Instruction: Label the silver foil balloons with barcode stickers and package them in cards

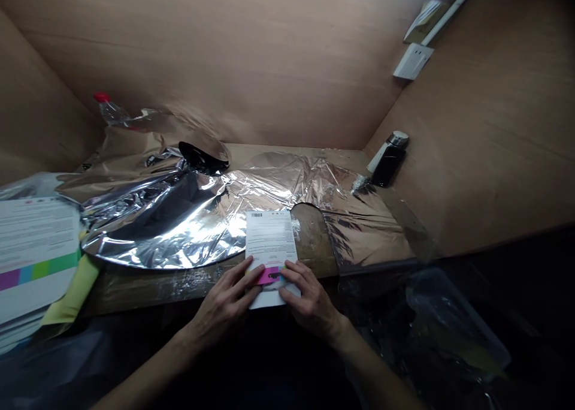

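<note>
A white printed card (271,236) with a barcode, small text and a magenta-and-blue strip lies over the front edge of the bench, its lower end toward me. My left hand (231,293) grips its left edge, fingers bent over the coloured strip. On the opposite edge, my right hand (309,296) holds the same card with fingertips and thumb on it. Whether anything lies beneath the card, I cannot tell. Shiny silver film (188,218) spreads over the bench just beyond and to the left of the card.
At the left sits a stack of similar printed cards (36,248) with yellow paper (72,296) beside it. A red-capped clear bottle (110,109) is at the back left. A dark bottle (390,161) stands by the right wall. A clear plastic bin (458,320) is lower right.
</note>
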The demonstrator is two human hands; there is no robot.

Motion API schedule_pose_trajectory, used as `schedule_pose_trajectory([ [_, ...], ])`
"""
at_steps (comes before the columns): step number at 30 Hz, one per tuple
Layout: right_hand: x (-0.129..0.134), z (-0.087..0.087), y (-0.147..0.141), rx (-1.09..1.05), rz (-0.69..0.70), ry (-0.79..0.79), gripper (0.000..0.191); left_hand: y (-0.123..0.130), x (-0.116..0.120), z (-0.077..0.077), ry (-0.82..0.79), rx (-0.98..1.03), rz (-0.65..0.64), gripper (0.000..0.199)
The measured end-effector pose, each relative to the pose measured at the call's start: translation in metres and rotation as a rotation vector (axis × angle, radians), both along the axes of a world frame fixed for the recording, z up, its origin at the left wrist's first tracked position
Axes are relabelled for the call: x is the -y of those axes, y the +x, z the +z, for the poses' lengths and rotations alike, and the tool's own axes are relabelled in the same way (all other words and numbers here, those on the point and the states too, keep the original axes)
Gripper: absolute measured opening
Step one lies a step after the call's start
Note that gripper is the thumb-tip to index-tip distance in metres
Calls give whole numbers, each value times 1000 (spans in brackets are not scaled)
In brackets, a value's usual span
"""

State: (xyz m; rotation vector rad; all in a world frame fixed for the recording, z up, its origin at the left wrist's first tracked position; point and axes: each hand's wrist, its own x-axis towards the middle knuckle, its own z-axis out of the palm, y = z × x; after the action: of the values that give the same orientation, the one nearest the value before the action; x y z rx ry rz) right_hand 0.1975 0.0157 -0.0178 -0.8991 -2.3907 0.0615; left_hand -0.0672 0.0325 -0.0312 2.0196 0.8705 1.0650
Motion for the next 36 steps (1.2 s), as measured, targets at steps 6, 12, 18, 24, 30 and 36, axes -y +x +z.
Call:
schedule_pose_trajectory([
  [6,6,-3,-9,-70,-72,-34,25,11,7,0,324,-559,114,52],
  [12,14,2,-16,-221,-185,-179,16,12,19,12,512,-629,132,45],
  [18,19,10,-19,-292,-257,-291,9,14,22,14,479,-403,186,23],
  [24,19,14,-4,-262,-334,-286,14,21,14,18,389,-395,219,14],
  [30,3,11,16,-48,-190,-259,30,25,10,16,444,-513,144,26],
  [36,-6,21,13,-138,-272,-383,5,34,2,25,245,-458,221,11],
])
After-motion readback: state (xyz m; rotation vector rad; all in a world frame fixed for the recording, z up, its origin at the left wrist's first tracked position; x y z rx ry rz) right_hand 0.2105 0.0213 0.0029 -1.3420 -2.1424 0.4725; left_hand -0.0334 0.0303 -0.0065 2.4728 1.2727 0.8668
